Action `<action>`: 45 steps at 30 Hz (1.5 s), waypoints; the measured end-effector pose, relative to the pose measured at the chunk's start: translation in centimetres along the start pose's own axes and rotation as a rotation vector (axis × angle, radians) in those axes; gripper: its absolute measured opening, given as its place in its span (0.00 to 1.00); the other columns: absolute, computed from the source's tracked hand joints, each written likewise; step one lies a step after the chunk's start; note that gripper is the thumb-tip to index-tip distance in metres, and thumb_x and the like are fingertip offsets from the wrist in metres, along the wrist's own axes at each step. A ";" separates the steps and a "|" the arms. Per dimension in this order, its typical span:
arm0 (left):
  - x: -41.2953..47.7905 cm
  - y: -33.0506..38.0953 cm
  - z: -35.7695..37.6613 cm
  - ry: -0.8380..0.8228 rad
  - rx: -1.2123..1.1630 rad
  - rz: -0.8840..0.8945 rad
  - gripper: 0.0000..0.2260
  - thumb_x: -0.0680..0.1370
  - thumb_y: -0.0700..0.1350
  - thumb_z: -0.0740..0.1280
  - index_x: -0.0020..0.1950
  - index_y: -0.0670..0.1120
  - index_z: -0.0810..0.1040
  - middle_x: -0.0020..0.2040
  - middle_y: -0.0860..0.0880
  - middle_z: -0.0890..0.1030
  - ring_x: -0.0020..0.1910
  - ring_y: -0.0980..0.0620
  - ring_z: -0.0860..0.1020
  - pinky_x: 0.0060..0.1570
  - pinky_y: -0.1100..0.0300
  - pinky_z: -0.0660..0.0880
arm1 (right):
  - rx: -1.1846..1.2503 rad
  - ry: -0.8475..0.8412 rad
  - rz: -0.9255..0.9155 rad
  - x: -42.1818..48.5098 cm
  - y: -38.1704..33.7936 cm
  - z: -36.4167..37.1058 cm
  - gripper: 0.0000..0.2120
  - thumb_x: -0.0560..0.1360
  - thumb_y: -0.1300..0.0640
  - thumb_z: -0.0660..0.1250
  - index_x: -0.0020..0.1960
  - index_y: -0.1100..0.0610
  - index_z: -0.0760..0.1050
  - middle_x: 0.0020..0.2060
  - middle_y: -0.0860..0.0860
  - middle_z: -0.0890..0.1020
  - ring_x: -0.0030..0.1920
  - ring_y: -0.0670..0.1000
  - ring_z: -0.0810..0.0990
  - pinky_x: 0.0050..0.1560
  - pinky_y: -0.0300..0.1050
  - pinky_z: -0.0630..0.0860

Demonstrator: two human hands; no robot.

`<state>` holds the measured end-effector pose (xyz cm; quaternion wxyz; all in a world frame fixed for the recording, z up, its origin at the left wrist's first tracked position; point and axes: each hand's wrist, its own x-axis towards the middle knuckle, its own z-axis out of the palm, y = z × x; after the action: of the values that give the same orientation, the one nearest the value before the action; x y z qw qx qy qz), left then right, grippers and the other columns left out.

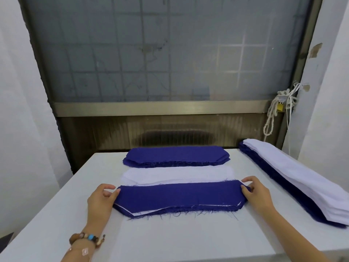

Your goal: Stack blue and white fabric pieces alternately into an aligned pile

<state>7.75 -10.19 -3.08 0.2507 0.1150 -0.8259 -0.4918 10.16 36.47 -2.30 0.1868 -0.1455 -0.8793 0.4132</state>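
Both ends of the top blue piece [179, 194] pinched: left hand [103, 197] at the left end of the pile [170, 210], thumb over the cloth and fingers curled at its edge; right hand [256, 193] at the right end, thumb on top and fingers tucked behind the corner. Laying a blue layer, then, and squaring it up, but not yet flush, with a white sliver poking out along the pile's near edge and at its right corner. Under the pile, a pale table [170, 239]. Just behind the pile, a flat white stack [177, 174]; behind that again, a blue stack [175, 155]; well off to the pile's right, a long bundle [294, 178], white over blue. Depth of the pile hard to judge from this angle, probably only a few layers. Next: ease the blue piece about until flush all round, press flat, let go, then reach just behind the pile for a single white piece, peeling off one layer only. Worth minding the frayed threads along the near edge, likely to snag and drag lower layers out of line.
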 end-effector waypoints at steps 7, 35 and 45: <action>0.0 -0.4 0.1 0.004 0.027 0.014 0.02 0.77 0.40 0.69 0.46 0.46 0.78 0.34 0.46 0.79 0.35 0.51 0.77 0.34 0.63 0.70 | -0.016 0.012 0.004 -0.1 -0.2 0.2 0.03 0.78 0.60 0.64 0.51 0.55 0.74 0.36 0.55 0.79 0.38 0.53 0.78 0.34 0.39 0.70; -2.2 1.7 -0.1 -0.485 0.605 0.408 0.25 0.78 0.66 0.54 0.75 0.64 0.59 0.76 0.62 0.58 0.77 0.57 0.52 0.75 0.49 0.45 | -0.469 -0.333 -0.456 -2.1 -1.0 0.1 0.20 0.84 0.52 0.47 0.75 0.40 0.56 0.75 0.41 0.59 0.76 0.42 0.53 0.75 0.37 0.48; -2.2 1.6 -0.3 -0.619 0.539 0.394 0.34 0.66 0.78 0.57 0.70 0.72 0.57 0.72 0.71 0.53 0.75 0.62 0.51 0.75 0.54 0.52 | -0.453 -0.328 -0.454 -2.0 -0.8 0.3 0.20 0.84 0.50 0.44 0.73 0.34 0.48 0.75 0.37 0.52 0.75 0.37 0.46 0.72 0.34 0.38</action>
<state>9.91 -8.70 -2.24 0.0420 -0.1357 -0.9665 -0.2136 11.69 34.95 -2.32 0.0933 0.0841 -0.9768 0.1737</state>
